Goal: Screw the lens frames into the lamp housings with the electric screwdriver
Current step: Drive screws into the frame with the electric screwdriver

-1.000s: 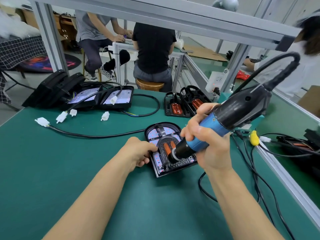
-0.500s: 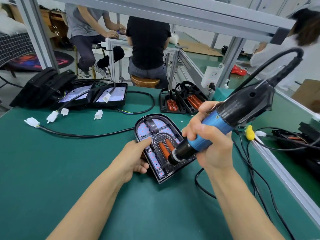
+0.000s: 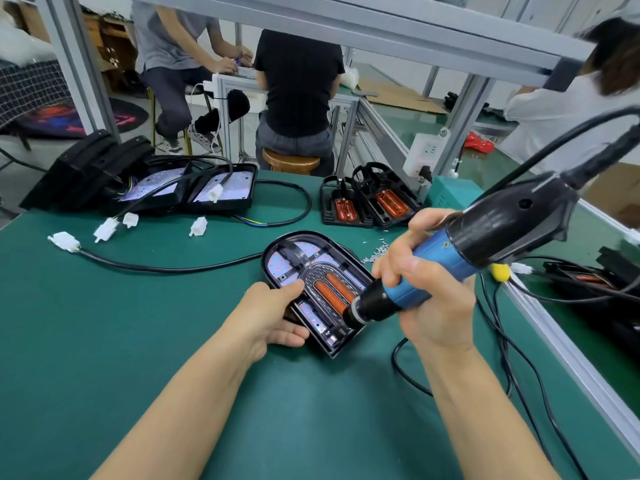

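Green table (image 3: 104, 341): carries all items.
Left hand (image 3: 273, 313): grips the housing's (image 3: 277, 251) left edge, thumb on top, fingers under.
Right hand (image 3: 429, 292): curled round the screwdriver (image 3: 446, 254), tip down at the frame's (image 3: 322, 271) near right corner.
Screws (image 3: 375, 251): loose, just behind the housing.
Spare frames (image 3: 367, 202): farther back.
Open housings (image 3: 194, 188): far left, cabled.
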Demonstrator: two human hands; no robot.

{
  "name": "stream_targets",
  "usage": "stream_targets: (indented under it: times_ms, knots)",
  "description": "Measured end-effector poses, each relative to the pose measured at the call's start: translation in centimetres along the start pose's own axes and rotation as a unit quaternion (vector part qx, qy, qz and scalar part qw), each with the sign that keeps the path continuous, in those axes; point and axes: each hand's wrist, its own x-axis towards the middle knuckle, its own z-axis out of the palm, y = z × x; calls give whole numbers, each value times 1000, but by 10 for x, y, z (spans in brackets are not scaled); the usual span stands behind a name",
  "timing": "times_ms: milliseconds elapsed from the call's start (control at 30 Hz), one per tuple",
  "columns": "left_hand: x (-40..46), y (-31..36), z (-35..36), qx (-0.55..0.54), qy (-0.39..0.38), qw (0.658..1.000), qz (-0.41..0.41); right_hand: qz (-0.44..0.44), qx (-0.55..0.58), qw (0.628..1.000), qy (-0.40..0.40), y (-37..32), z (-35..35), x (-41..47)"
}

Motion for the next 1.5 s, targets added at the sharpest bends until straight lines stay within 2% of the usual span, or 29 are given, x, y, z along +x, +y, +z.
stream_targets:
  times_ms: [167,333,533,800,1000,1367,1500]
  knots:
    - [1,-2,3,-5,6,1000,-3,-7,-8,1000,-25,-2,8,-1]
    - [1,-3,3,-17,8,1000,0,-36,-34,999,19,-1,15,-11]
    - [-2,-4,3,-26,7,1000,0,-18,-33,999,-14,-4,13,-13]
    - [-3,-4,2,-53,3,999,-3,-12,-25,1000,4,-1,11,1]
    - [-2,-3,2,-56,8,998,-2,-36,-54,997,-42,-1,10,6]
    - [-3,1,2,-48,13,999,-8,1,-37,990,-134,1,10,8]
    - [-5,1,3,-46,15,999,-7,0,-50,989,-142,2,11,7]
